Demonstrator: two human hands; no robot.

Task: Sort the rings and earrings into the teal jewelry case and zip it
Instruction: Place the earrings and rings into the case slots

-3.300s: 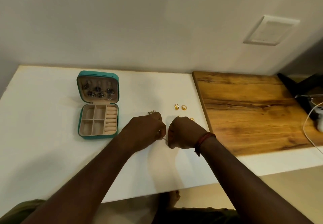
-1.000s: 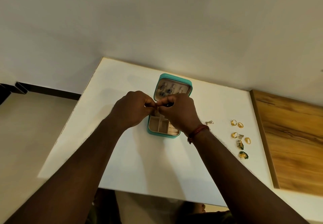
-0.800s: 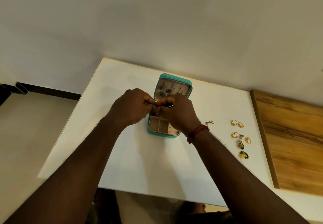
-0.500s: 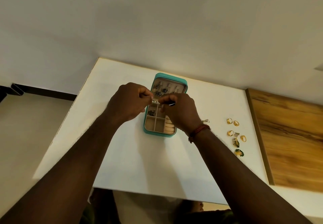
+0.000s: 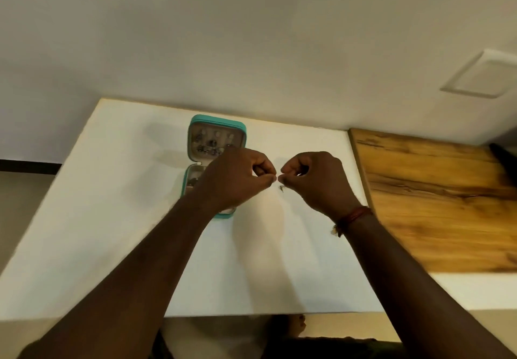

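Your left hand and right hand meet above the table, fingers pinching a tiny piece, too small to identify. The left wrist hides most of the teal jewelry case tray. The lid stands open. Open table left of the case, up to the edge.

Dim warm light, mild blur

No readable text or labels.

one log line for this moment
stage: sorting | left hand: pinches small piece | right hand: pinches same piece | teal case: open, partly behind left hand
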